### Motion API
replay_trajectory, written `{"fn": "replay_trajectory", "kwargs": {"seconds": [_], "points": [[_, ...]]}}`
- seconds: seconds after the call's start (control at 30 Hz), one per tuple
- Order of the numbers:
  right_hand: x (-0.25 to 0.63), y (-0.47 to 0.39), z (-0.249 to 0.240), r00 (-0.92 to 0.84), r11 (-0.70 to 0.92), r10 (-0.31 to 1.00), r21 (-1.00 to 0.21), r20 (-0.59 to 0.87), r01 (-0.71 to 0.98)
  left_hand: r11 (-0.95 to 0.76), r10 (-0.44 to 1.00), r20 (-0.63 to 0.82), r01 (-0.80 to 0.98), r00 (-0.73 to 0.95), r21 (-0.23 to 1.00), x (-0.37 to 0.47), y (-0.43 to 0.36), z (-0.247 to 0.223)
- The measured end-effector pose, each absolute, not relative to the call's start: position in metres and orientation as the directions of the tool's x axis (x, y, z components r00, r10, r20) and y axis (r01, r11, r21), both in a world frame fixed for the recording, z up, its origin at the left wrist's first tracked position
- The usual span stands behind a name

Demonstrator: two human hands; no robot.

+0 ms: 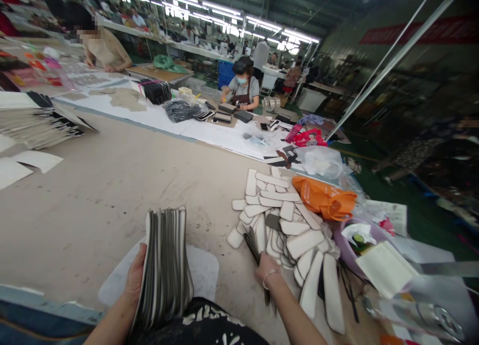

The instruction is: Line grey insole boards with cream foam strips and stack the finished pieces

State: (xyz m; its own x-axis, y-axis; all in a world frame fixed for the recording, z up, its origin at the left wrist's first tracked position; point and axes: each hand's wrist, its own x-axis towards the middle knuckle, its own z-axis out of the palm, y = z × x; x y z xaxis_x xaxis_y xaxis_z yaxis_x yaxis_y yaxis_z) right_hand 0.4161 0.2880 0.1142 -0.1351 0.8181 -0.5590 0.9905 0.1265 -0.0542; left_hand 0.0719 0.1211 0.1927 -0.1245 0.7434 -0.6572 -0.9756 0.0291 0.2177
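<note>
My left hand (135, 274) is pressed along the left side of a thick stack of flat panels (166, 265), standing on edge against my body. The panels are pale with dark grey edges and rounded corners. Most of that hand's fingers are behind the stack. To the right, my right hand (267, 269), with a bracelet at the wrist, is closed around a few thin dark pieces (251, 242) that stick out above and below the fist. It is at the near edge of a loose pile of white rounded pieces with dark edges (306, 242).
A white sheet (204, 265) lies under the stack. An orange bag (325, 197), a purple basin (346, 252) and a can (436, 319) crowd the right side. More layered panels (37, 118) lie at far left. A masked person (245, 88) works across the table.
</note>
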Motion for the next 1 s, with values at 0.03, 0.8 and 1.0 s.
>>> {"fn": "replay_trajectory", "kwargs": {"seconds": [0.03,0.8,1.0], "points": [[0.424,0.294,0.119,-0.127,0.116,0.830,-0.055,-0.542,0.992,0.022,0.738,-0.662,-0.975,-0.133,0.220,0.072,0.120,0.193],[0.439,0.276,0.159,0.070,-0.023,0.998,-0.938,0.001,0.346,0.055,0.599,-0.779,-0.962,-0.184,0.269,0.091,0.135,0.220],[0.434,0.240,0.139,-0.014,0.005,1.000,-0.902,-0.001,0.432,0.049,0.668,-0.727,-0.965,-0.160,0.258,0.085,0.136,0.199]]}}
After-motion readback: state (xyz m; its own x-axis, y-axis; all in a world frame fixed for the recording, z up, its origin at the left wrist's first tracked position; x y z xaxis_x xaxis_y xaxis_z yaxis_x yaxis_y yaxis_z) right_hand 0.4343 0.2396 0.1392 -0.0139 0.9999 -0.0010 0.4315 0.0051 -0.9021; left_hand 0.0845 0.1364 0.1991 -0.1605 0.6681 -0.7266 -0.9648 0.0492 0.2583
